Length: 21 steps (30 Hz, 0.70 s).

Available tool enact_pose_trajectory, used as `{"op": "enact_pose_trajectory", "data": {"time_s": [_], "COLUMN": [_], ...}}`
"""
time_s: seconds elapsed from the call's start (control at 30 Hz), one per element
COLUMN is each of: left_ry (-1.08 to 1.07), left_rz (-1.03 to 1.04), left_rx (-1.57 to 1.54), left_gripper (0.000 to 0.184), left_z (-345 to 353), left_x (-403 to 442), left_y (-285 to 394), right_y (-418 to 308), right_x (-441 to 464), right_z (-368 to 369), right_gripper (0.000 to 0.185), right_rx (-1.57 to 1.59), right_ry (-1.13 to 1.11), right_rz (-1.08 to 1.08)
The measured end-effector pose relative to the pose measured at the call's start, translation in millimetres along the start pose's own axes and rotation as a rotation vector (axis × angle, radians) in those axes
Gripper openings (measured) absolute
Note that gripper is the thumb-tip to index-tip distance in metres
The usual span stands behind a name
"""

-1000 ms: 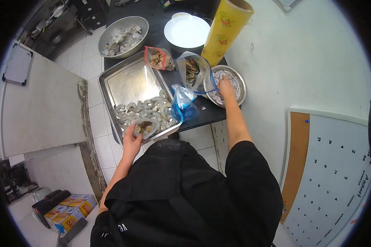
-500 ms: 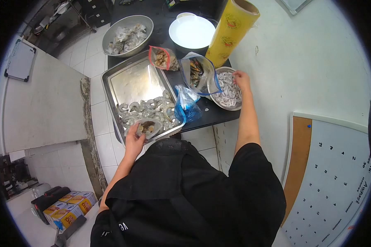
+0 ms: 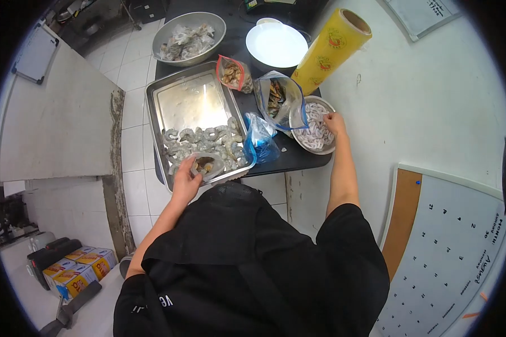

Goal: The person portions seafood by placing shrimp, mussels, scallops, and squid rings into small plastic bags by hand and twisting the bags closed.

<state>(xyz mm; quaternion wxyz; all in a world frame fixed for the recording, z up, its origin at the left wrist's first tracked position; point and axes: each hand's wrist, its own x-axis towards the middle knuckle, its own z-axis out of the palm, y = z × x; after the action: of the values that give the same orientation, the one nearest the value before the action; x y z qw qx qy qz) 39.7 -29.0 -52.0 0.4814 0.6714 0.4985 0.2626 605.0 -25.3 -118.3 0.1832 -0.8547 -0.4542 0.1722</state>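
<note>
Closest first: black apron (image 3: 225, 230) over a black short-sleeved top, white lettering on it at lower left. Left hand (image 3: 186, 182) closed on the rim of a small clear bag (image 3: 213, 164), thumb and fingers gripping its side; some brownish and pale food inside, too small to identify. Bag sits over the near edge of a metal tray (image 3: 188, 106), next to raw shrimp (image 3: 211, 135) grouped in the tray's near half; far half is bare shiny metal. Can't tell if the bag bears on the tray.

Blue plastic bag (image 3: 264, 147) just right of the tray, on a black table (image 3: 299, 162). Right hand (image 3: 335, 122) at the right side of a metal bowl (image 3: 322, 151), fingertips bunched together at the pale rings (image 3: 314, 135) that fill it; can't tell if one is pinched.

Behind, a blue-edged zip bag (image 3: 292, 104), mouth open, dark mussels (image 3: 275, 96) inside, overlapping the bowl's left side. Red-edged bag (image 3: 245, 83) of brownish pieces near the tray's right side. Yellow roll (image 3: 331, 50) tilted beyond the bowl. Farther: round white plate (image 3: 277, 45); large metal basin (image 3: 215, 50) past the tray's far end, holding plastic-wrapped items (image 3: 188, 42).
</note>
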Motion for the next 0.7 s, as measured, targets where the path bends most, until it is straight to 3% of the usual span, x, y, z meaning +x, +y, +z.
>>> {"op": "enact_pose_trajectory", "data": {"time_s": [0.1, 0.17, 0.2, 0.27, 0.33, 0.4, 0.43, 0.47, 0.53, 0.57, 0.63, 0.7], "left_ry": [-0.003, -0.025, -0.015, -0.022, -0.027, -0.052, -0.037, -0.020, -0.011, 0.000, -0.005, -0.012], "left_rz": [-0.069, -0.022, -0.026, -0.072, -0.078, -0.088, -0.098, -0.108, -0.097, -0.080, -0.074, -0.065], "left_rx": [0.003, 0.052, 0.053, -0.035, -0.013, 0.005, 0.002, -0.004, -0.011, -0.013, -0.006, 0.003], "left_gripper": [0.055, 0.055, 0.055, 0.054, 0.054, 0.053, 0.053, 0.053, 0.053, 0.053, 0.054, 0.056], "left_z": [0.0, 2.1, 2.8, 2.0, -2.3, -6.8, -6.0, -5.1, -5.4, -5.1, -6.3, -5.2], "left_x": [1.0, 0.2, -1.3, -5.9, -7.8, -12.2, -12.4, -13.0, -14.3, -14.5, -14.0, -11.5], "left_y": [0.7, 2.5, 5.9, 15.3, 17.7, 12.9, 6.3, 0.2, -9.6, -12.5, -6.7, -1.9], "right_y": [-5.4, -14.7, -8.3, 7.5, 4.1, 2.8, 0.6, -1.0, -6.3, -11.5, -21.7, -42.8], "right_x": [2.1, 6.6, 15.2, 32.7, 37.2, 38.2, 29.8, 22.8, 11.9, 5.1, -10.7, -28.9], "right_z": [15.2, 36.9, 50.8, 79.2, 80.0, 63.2, 49.4, 33.1, 1.6, -9.4, -33.1, -58.0], "right_gripper": [0.025, 0.021, 0.021, 0.022, 0.020, 0.021, 0.020, 0.020, 0.022, 0.022, 0.017, 0.016], "right_rx": [-0.060, -0.271, -0.266, -0.565, -0.562, -0.438, -0.388, -0.393, -0.011, -0.018, 0.567, 0.597], "right_ry": [0.097, 0.389, 0.387, 0.199, 0.282, 0.117, 0.283, 0.278, 0.100, 0.102, -0.153, -0.209], "right_rz": [-0.123, -0.262, -0.272, -0.324, -0.379, -0.118, -0.260, -0.258, -0.084, -0.088, 0.119, 0.103]}}
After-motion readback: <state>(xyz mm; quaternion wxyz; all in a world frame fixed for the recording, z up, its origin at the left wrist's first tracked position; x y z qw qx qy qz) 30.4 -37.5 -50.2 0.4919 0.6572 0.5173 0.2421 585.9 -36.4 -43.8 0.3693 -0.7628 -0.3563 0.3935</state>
